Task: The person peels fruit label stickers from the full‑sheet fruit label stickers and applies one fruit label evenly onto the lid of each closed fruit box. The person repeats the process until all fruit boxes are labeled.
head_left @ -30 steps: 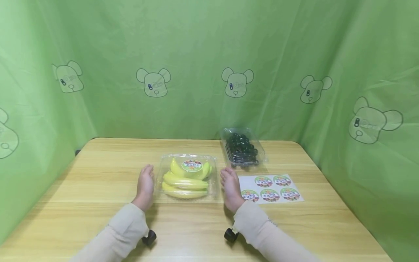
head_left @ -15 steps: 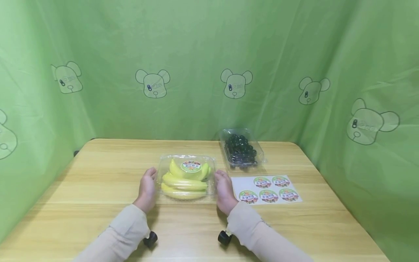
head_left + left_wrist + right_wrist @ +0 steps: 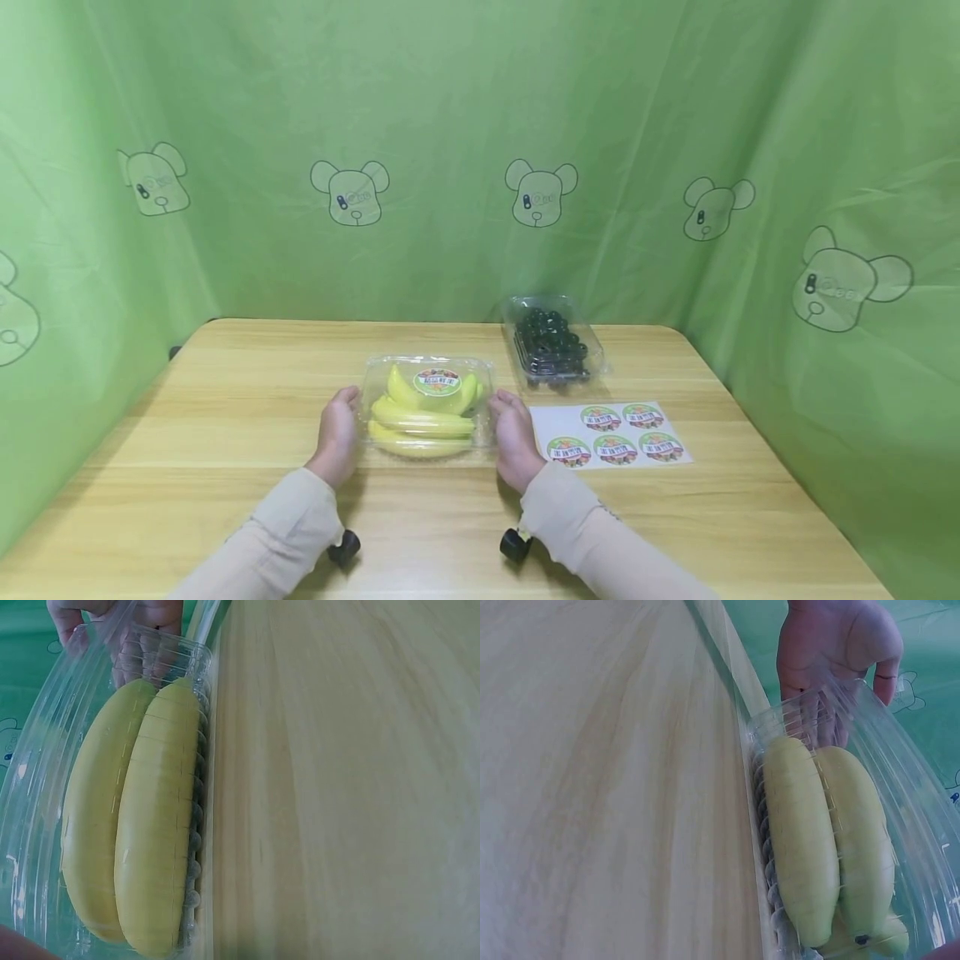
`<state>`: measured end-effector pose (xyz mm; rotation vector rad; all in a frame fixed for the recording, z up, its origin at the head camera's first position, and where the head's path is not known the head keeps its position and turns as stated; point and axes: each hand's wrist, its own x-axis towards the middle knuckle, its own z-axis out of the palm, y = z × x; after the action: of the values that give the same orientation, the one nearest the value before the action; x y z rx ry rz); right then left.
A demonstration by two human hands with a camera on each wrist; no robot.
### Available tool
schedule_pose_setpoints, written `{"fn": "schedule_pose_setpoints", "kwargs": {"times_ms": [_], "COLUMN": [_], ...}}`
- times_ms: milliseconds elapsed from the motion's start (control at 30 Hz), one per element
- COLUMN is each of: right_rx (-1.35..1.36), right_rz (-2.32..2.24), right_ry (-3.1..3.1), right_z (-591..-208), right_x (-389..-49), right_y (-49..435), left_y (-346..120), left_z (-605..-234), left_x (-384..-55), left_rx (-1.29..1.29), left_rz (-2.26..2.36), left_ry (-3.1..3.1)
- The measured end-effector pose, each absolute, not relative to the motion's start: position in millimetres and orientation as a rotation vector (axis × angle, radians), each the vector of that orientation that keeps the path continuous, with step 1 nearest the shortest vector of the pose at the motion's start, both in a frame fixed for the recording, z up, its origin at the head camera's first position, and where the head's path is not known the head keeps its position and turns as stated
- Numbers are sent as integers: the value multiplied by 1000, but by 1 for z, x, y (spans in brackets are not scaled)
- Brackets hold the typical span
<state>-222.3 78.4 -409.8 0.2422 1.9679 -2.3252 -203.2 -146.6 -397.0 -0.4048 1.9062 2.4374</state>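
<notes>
A clear plastic clamshell box (image 3: 378, 377) of yellow bananas (image 3: 422, 422) lies on the wooden table, with a round fruit label (image 3: 437, 382) on its lid. My left hand (image 3: 336, 437) lies along the box's left end, and my right hand (image 3: 518, 443) along its right end. In the left wrist view, the right hand's fingers show straight through the clear end wall. The right wrist view looks across two bananas (image 3: 802, 840) to the left palm (image 3: 836, 641), whose straight fingers lie flat against the far end, thumb apart.
To the right lies a white sheet (image 3: 555, 419) bearing several round labels (image 3: 615, 450). Behind it stands a second clear box (image 3: 592, 329) of dark grapes (image 3: 551, 337). Green cloth (image 3: 450, 250) hangs behind the table (image 3: 247, 400) and on both sides. Black wrist cameras (image 3: 515, 546) sit below both wrists.
Over the last second my right hand has come leftward, from beside the box to its right end. The left hand has barely shifted. In the last half second both hands have stayed put.
</notes>
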Motion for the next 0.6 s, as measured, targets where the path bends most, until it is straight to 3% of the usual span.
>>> {"fn": "schedule_pose_setpoints", "kwargs": {"times_ms": [600], "right_rx": [241], "right_rz": [-2322], "right_ry": [1979], "right_z": [-401], "right_x": [-230], "right_y": [79], "left_y": [-148], "left_z": [-391], "left_x": [-210], "left_rx": [-471], "left_rz": [2288], "left_ry": [2107]}}
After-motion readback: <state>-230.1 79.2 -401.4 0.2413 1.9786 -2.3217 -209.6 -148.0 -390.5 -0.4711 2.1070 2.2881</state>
